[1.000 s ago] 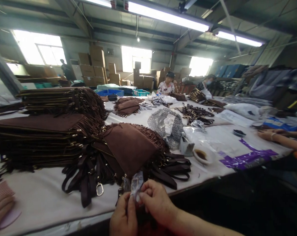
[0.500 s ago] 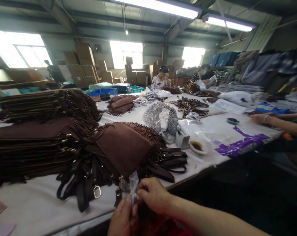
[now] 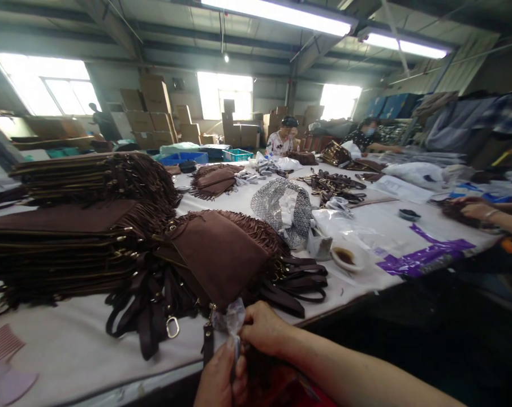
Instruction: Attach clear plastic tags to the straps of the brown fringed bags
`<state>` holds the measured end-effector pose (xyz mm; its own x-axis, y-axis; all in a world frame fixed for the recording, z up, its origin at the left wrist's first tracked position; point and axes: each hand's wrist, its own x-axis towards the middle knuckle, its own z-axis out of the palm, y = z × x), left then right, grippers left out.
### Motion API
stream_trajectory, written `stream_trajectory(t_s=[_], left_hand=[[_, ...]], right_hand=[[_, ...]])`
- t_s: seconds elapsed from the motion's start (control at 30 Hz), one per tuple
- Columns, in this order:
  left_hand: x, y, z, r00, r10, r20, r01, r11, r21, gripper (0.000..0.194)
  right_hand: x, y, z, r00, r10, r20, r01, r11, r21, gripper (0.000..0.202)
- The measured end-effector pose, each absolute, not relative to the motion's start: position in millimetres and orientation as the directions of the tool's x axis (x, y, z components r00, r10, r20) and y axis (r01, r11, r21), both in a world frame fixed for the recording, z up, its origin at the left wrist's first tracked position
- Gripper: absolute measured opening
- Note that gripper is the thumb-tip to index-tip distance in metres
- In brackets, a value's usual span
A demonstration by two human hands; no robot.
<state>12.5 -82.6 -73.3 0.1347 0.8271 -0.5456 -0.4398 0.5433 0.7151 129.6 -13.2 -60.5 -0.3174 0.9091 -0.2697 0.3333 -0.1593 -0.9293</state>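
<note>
At the table's front edge my left hand is closed, its thumb pressing on the lower part of a crumpled clear plastic wrapper. My right hand pinches beside the same wrapper, its fingertips partly hidden. What the wrapper covers, if anything, I cannot make out. A dark strap end with gold-coloured hardware hangs just left of it. Behind both hands lies a brown fringed bag, with dark straps and a metal ring spilling out at its left.
Tall stacks of fringed bags fill the left side. A pink comb lies front left. A dish of brown liquid, patterned cloth and purple tape are to the right. A co-worker's hands work at the far right.
The view has shifted slightly, so most things sit further right. My hands stay close together on the wrapper. The co-worker's hands at the right now have dark fringed material under them.
</note>
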Motion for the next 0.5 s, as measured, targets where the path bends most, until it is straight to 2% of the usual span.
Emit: stream_trajectory(t_s=[0.1,0.2,0.37,0.43,0.5], left_hand=[[13,-82,-76,0.027,0.849,-0.527,-0.31,0.509,0.803,0.057],[15,-83,-79,-0.037,0.858,-0.513,-0.255,0.488,0.835,0.058],[20,-85,-78,-0.034,0.894,-0.447,-0.219,0.43,0.876,0.052],[21,-88,-74,-0.012,0.899,-0.438,-0.21,0.426,0.88,0.047],[18,-90,-71,0.039,0.895,-0.444,-0.282,0.436,0.854,0.041]], right_hand=[[128,-16,-60,-0.286,0.933,-0.217,0.307,-0.126,-0.943,0.021],[130,-27,-60,-0.189,0.964,-0.187,0.288,-0.128,-0.949,0.015],[136,-43,-61,-0.367,0.852,-0.374,0.081,-0.371,-0.925,0.036],[138,-44,-62,-0.36,0.84,-0.405,0.002,-0.433,-0.901,0.042],[142,-42,-62,-0.318,0.865,-0.387,-0.065,-0.427,-0.902,0.043]])
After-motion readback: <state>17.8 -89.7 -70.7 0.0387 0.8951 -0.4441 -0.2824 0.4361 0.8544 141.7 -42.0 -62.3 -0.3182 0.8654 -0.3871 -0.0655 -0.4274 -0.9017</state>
